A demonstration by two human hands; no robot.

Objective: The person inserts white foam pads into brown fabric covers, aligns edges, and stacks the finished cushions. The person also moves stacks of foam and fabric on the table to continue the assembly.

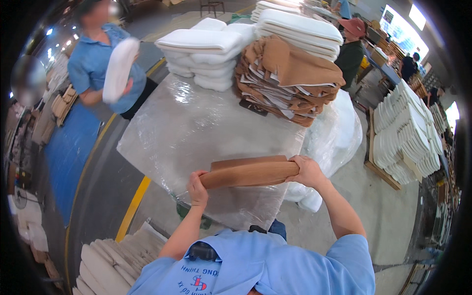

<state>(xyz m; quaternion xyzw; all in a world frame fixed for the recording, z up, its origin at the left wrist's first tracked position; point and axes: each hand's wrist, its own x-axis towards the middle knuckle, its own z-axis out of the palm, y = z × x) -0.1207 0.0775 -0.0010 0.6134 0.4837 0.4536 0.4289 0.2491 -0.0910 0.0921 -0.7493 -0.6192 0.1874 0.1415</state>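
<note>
A tan fabric cushion cover [248, 172] is held flat and lengthwise above the near edge of a table wrapped in clear plastic [191, 132]. My left hand [197, 188] grips its left end and my right hand [307, 169] grips its right end. Farther back on the table lies a stack of tan covers [287, 81], and behind it piles of white foam pads [206, 49].
A person in a blue shirt [91, 64] stands at the table's far left holding a white pad [118, 69]. Another person in a red cap [351, 44] stands at the back right. White cushions fill a pallet [408, 137] at right and a pile [108, 265] at lower left.
</note>
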